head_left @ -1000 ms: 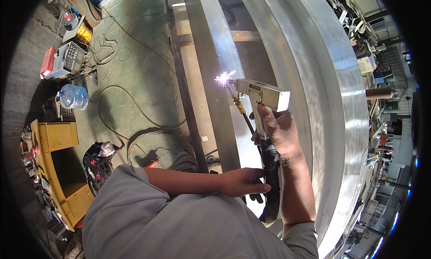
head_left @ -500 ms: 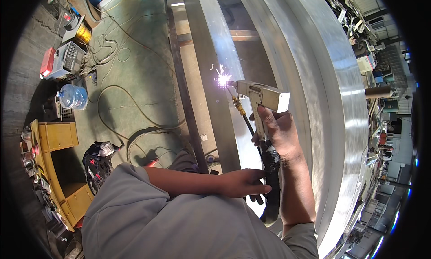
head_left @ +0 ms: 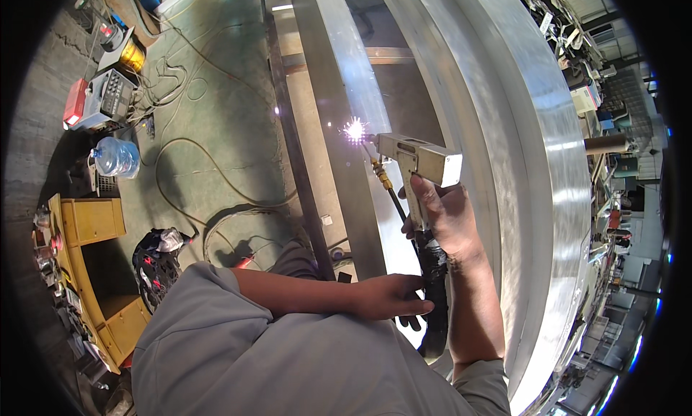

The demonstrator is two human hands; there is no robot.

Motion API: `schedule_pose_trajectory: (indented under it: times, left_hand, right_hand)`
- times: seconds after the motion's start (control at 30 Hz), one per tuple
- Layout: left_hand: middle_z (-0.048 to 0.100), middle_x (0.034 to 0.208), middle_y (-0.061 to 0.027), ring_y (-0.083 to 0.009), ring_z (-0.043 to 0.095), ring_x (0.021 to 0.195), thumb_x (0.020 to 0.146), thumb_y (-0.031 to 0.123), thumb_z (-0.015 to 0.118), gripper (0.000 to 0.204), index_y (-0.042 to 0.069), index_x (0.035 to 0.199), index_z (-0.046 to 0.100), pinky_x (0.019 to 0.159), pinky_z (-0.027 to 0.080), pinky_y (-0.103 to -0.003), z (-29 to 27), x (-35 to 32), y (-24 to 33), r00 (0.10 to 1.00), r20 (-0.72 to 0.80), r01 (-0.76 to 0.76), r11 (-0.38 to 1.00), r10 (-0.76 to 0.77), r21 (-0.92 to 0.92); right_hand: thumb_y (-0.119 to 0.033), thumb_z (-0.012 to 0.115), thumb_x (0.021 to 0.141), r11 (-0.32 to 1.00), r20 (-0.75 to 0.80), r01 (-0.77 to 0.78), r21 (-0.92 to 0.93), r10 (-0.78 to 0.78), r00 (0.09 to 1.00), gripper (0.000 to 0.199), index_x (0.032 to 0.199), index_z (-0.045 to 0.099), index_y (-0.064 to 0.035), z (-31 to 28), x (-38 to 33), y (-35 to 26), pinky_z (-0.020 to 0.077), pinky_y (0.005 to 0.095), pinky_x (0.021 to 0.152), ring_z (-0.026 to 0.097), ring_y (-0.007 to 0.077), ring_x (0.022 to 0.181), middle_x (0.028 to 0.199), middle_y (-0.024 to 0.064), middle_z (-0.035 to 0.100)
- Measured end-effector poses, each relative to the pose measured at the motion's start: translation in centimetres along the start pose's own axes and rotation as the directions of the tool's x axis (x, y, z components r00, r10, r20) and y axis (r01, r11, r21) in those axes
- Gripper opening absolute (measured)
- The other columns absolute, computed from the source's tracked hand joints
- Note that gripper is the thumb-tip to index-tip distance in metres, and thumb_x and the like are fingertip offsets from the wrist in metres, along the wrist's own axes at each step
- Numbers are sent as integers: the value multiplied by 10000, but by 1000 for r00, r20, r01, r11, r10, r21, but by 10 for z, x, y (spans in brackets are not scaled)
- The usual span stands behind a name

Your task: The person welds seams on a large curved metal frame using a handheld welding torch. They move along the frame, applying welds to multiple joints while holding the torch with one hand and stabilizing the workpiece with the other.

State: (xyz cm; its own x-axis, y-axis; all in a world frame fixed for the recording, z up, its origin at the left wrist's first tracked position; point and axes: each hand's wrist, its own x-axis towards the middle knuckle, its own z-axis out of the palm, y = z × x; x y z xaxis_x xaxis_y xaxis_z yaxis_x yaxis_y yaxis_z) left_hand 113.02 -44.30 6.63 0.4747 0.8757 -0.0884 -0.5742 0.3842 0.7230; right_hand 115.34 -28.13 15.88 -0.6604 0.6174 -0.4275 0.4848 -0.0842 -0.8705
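Note:
My right hand [head_left: 445, 216] grips the handle of a pistol-shaped welding gun [head_left: 416, 159] with a pale metal body. Its nozzle points left at a long shiny metal strip [head_left: 346, 113], where a bright pink-white spark [head_left: 354, 130] burns at the tip. A thick black hose [head_left: 435, 293] runs down from the gun's handle. My left hand [head_left: 389, 296] reaches across my body and holds this hose just below the right hand. A thin cable [head_left: 386, 185] with a brass fitting hangs under the nozzle.
A large curved shiny metal shell [head_left: 533, 164] fills the right side. On the green floor to the left lie cables [head_left: 216, 178], a water bottle [head_left: 115, 157], a welding machine [head_left: 101, 99], a yellow wooden cabinet [head_left: 86, 221] and a black bag [head_left: 155, 261].
The gun and its spark have crept slightly along the metal strip; the spark flickers. Both hands keep their hold.

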Motion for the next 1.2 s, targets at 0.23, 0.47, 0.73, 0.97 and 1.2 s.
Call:
schedule_pose_trajectory:
  times: [0.23, 0.47, 0.73, 0.97, 1.2]
  left_hand:
    - [726, 1257, -113, -196, 779, 1057, 1116, 430, 616, 573, -10, 1465, 500, 915, 618, -349, 1, -2, 0, 1000, 24, 3, 1000, -3, -15]
    - [727, 1207, -111, -180, 748, 1027, 1091, 405, 670, 541, -22, 1397, 544, 936, 607, -361, 13, 2, 4, 991, 134, 2, 1000, -4, 15]
    - [734, 1165, -130, -189, 751, 1004, 1087, 463, 656, 578, -36, 1361, 550, 910, 618, -364, 26, 17, -7, 988, 148, 42, 998, -47, 41]
    - [733, 1180, -149, -195, 766, 1002, 1093, 460, 643, 588, -50, 1367, 541, 893, 632, -362, 28, 15, -12, 990, 128, 56, 996, -65, 69]
    - [746, 1162, -146, -205, 773, 1007, 1086, 462, 656, 598, -44, 1384, 539, 881, 634, -357, 23, 15, -18, 995, 76, 59, 998, -60, 27]
  right_hand:
    - [-516, 777, 1001, 999, 47, -24, -23, 25, 999, 561, 977, 702, 40, -4, -4, -1, 533, 312, 499, 681, 151, 539, 660, 78, 682]
    - [-361, 744, 1055, 991, -12, 18, 135, -17, 1000, 442, 1204, 679, 50, -7, -36, 6, 537, 296, 483, 692, 156, 577, 870, 95, 736]
    - [-409, 776, 1022, 988, -46, 18, 154, -11, 999, 543, 1279, 621, 43, -22, -49, 22, 560, 299, 488, 701, 177, 574, 932, 124, 747]
    - [-444, 779, 1016, 988, -19, -31, 154, 34, 999, 511, 1127, 677, 44, -21, -48, 33, 541, 296, 488, 703, 170, 571, 788, 100, 711]
    - [-434, 773, 1020, 974, -1, 50, 219, -51, 999, 512, 1143, 663, 50, -19, -36, 38, 542, 298, 489, 692, 169, 551, 766, 101, 704]
